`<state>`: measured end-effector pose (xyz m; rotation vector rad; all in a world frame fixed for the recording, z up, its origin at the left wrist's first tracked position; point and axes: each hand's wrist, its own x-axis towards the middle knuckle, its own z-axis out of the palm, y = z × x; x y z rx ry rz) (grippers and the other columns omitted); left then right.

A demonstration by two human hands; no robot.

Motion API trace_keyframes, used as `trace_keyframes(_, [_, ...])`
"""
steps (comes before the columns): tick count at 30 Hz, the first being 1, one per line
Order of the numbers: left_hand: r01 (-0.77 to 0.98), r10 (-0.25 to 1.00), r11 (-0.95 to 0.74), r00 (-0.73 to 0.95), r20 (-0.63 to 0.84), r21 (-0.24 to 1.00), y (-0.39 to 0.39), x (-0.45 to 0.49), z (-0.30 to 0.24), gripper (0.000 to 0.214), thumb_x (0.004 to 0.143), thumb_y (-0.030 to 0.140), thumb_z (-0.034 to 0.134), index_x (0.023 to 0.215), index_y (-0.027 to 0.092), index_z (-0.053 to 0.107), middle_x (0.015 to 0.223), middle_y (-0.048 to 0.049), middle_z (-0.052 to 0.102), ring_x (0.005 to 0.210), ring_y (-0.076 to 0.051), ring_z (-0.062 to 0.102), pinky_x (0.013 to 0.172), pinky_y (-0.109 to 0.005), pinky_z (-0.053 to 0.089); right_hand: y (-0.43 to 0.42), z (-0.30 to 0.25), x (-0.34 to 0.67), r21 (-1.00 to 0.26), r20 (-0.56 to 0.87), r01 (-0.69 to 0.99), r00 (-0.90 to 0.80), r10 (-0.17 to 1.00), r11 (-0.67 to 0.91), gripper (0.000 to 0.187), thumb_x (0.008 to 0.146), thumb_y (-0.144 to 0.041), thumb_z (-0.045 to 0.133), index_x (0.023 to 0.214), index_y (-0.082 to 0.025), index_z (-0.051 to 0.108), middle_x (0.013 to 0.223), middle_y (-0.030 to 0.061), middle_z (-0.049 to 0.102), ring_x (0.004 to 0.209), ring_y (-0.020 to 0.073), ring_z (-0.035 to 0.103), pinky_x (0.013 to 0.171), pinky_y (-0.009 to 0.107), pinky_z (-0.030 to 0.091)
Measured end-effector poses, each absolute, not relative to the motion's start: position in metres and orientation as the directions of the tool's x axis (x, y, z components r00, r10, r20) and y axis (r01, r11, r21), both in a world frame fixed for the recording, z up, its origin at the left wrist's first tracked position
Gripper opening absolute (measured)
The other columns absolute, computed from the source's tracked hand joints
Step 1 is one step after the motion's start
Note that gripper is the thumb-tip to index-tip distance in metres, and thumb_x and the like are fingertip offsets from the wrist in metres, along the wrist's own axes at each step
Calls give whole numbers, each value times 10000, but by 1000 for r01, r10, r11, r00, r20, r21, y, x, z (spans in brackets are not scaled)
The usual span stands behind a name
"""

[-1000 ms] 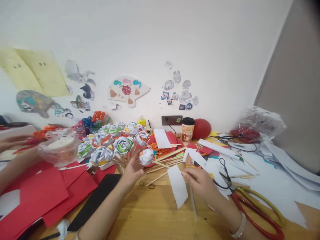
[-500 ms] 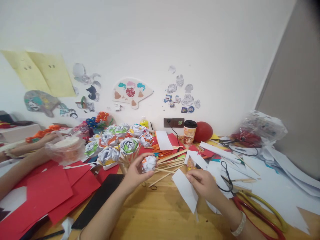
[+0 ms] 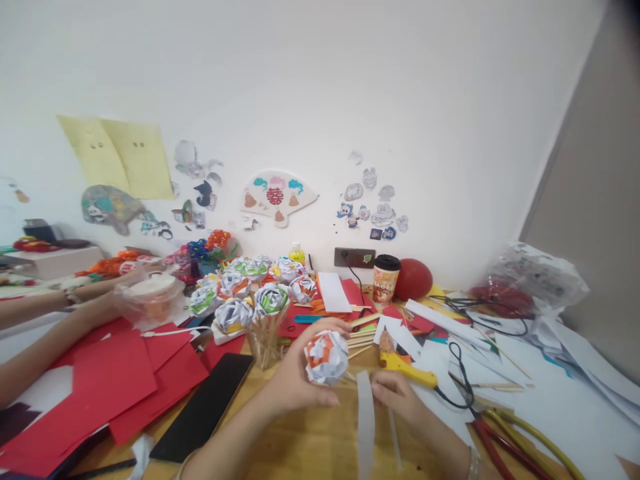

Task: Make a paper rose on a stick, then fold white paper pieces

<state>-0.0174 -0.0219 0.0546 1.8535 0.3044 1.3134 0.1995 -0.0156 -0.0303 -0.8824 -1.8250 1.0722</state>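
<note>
Over the wooden table, my left hand [image 3: 295, 380] is closed around a white paper flower [image 3: 327, 358] with orange inner petals, its face turned toward me. My right hand [image 3: 403, 395] pinches a white paper strip [image 3: 366, 423] just right of the flower, seen nearly edge-on and hanging down. Behind the right hand lies a yellow glue gun [image 3: 410, 371], its cord running right. A cluster of finished paper flowers [image 3: 271, 299] on sticks stands in a holder left of my hands.
Red paper sheets [image 3: 115, 367] and a black flat slab [image 3: 205, 403] cover the left side. Scissors [image 3: 500, 433] and white paper sheets [image 3: 565, 400] lie right. A lidded paper cup [image 3: 385, 280] and red balloon [image 3: 414, 279] stand behind. Another person's arms [image 3: 65, 333] reach in from the left.
My left hand has brought the flower closer and turned its face toward me. The paper in my right hand has swung from broadside to edge-on, nearer the flower. The glue gun shows more fully.
</note>
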Motion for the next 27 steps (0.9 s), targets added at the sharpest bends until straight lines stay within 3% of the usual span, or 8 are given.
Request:
trace_keyframes(2, [-167, 580, -683, 467, 667, 711, -28, -18, 66, 651, 533, 461, 802, 1089, 224, 557, 1183, -127, 502, 1142, -334, 446, 971, -452, 335, -19, -31, 198, -923, 272, 160, -374, 887, 351, 499, 753, -642, 496, 629, -163, 564, 614, -4, 468, 608, 144, 435, 585, 260, 372])
trace_keyframes(5, [-194, 538, -687, 513, 669, 701, -35, -14, 76, 695, 525, 404, 822, 1125, 245, 512, 1188, -116, 496, 1146, -328, 445, 977, -453, 334, -26, -27, 194, -938, 251, 145, -340, 906, 314, 500, 707, -674, 522, 657, -182, 599, 662, 22, 518, 668, 181, 469, 618, 287, 402])
trace_keyframes(10, [-274, 504, -689, 485, 715, 672, -44, 3, 79, 559, 637, 400, 751, 1105, 232, 495, 1073, -101, 556, 1062, -292, 511, 934, -434, 384, -26, -20, 190, -944, 288, 27, -424, 859, 330, 560, 683, -711, 519, 505, -181, 489, 520, -28, 384, 519, 119, 368, 511, 247, 348])
trace_keyframes(16, [-191, 485, -767, 453, 749, 612, -48, 12, 93, 369, 664, 238, 702, 996, 208, 544, 862, -61, 608, 927, -242, 539, 843, -373, 429, -23, -18, 196, -934, 328, -18, -441, 835, 357, 556, 715, -692, 505, 503, -181, 453, 504, -43, 330, 493, 99, 302, 484, 234, 291])
trace_keyframes(27, [-46, 589, -772, 326, 740, 634, -56, 16, 99, 288, 665, 262, 691, 896, 199, 531, 833, -56, 583, 898, -236, 541, 790, -323, 436, -12, -22, 209, -929, 338, -10, -436, 834, 371, 576, 732, -695, 484, 503, -179, 364, 522, -58, 254, 493, 81, 241, 466, 228, 166])
